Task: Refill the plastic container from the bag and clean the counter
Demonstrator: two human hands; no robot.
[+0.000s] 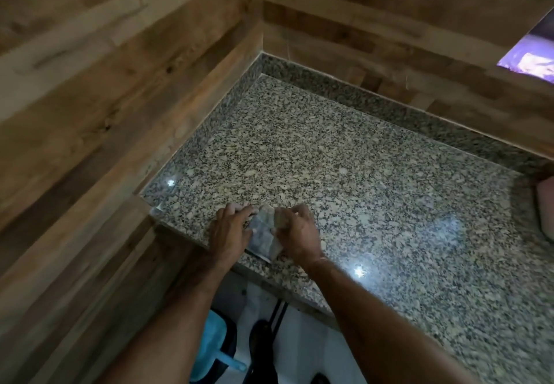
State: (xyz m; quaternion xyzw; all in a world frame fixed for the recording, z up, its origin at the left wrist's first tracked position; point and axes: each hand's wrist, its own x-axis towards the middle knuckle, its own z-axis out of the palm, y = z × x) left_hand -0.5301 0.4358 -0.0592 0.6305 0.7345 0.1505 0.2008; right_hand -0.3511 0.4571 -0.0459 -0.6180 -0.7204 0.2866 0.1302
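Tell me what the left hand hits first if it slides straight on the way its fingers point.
Probably the low granite upstand along the rear of the counter: beyond the left hand, which touches the clear bag, only bare granite shows. Depth is unclear.

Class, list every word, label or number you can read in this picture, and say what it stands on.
No text can be read.
clear bag, touched by left hand, pinched by right hand: no print visible.
purple panel, upper right: too blurred to read.

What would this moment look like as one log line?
left hand: rests on bag | right hand: pinches bag | bag: at counter front edge
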